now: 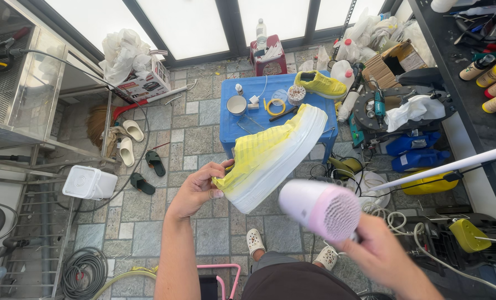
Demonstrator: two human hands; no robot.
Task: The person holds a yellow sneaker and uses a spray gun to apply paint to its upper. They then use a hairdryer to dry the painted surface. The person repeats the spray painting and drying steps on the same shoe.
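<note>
— While it hangs in the air above the blue plastic table [234,130], how does that yellow fabric sneaker with the thick white sole [270,158] handle?

— Light, I'd judge; soft upper, stiff sole. The left hand [195,191] pinches its heel end, fingers closed on it.

— And the right hand [381,255]?

— Wrapped around a smooth, rounded pink-and-white hairdryer [320,208].

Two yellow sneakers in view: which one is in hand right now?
The nearer yellow sneaker, sole wrapped in pale tape, gripped at its heel by the left hand. The other yellow sneaker rests untouched on the blue table, while the right hand holds a hair dryer.
</note>
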